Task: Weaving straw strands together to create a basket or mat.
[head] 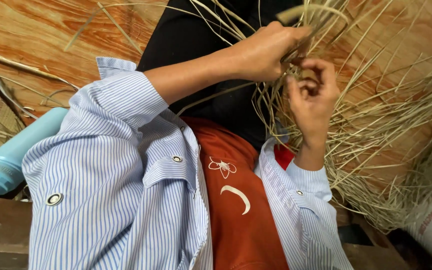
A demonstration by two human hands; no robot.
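Here, seen from my head, my left hand [263, 52] is closed around a bunch of dry straw strands [376, 125], while my right hand [313, 95], fingers curled, pinches strands just beside it. A pale blue bottle [13, 157] lies at far left; its contents are hidden.

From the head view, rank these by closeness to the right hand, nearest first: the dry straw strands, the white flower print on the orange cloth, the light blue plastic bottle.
1. Dry straw strands: pinched in the right hand, at top centre.
2. White flower print: on the orange cloth, below and left of it.
3. Light blue plastic bottle: at the far left edge.
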